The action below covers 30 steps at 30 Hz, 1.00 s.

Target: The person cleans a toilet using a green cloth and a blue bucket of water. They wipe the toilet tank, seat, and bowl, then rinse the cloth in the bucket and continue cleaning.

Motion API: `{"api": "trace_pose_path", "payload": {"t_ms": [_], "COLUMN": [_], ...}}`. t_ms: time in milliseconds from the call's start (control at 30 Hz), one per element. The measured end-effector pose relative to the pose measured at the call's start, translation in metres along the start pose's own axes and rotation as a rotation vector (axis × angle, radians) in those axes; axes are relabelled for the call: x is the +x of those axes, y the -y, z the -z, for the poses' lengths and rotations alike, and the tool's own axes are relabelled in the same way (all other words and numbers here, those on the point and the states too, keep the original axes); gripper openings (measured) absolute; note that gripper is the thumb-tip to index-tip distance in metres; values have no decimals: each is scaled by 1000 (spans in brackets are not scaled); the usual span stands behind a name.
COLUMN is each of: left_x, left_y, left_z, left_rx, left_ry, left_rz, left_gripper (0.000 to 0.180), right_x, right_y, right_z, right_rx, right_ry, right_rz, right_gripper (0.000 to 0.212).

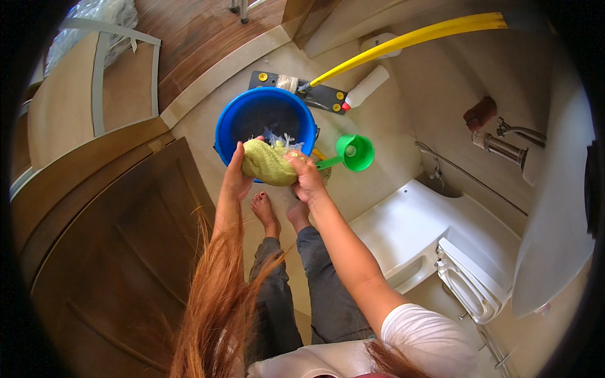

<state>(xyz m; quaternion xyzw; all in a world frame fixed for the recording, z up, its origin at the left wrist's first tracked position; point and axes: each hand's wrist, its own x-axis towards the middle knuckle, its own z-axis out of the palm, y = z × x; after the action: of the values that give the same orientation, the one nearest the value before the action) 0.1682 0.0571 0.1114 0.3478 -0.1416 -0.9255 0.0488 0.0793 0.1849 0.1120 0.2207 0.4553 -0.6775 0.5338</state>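
Between both hands is a bunched yellow-green cloth (pixel 272 165), held over the near rim of a blue bucket (pixel 222 123). My left hand (pixel 236 175) grips the cloth's left end, its fingertips partly hidden behind it. The right end is pinched by my right hand (pixel 307 178), with the fingers lying over the top. Dark water seems to fill the bucket, and pale bluish-white strands (pixel 277 137) show just beyond the cloth. Beside the bucket on the right, a green dipper (pixel 360 153) rests with its handle pointing toward my right hand.
Behind the bucket lies a black flat mop head (pixel 326 97) with a yellow pole (pixel 403 43) reaching right. A white bottle (pixel 368 87) with a red cap lies beside it. White toilet (pixel 469 277) at lower right; brown door (pixel 120 252) at left; pipe and sink (pixel 558 189) at right.
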Motion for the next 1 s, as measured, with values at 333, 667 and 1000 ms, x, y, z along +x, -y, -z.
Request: {"api": "trace_pose_path", "payload": {"t_ms": [333, 667, 1000], "left_x": [32, 32, -6], "left_y": [1, -1, 31], "left_z": [3, 2, -33], "left_rx": [-23, 275, 635], "left_ry": [-28, -117, -156], "left_rz": [479, 99, -389], "left_gripper": [47, 30, 32], "right_x": [-6, -5, -4], "right_y": [4, -15, -3], "right_z": [-22, 0, 16], "right_rx": [-1135, -221, 320], "right_ry": [265, -327, 42], "right_rz": [644, 89, -131], "right_gripper": [8, 38, 34]}}
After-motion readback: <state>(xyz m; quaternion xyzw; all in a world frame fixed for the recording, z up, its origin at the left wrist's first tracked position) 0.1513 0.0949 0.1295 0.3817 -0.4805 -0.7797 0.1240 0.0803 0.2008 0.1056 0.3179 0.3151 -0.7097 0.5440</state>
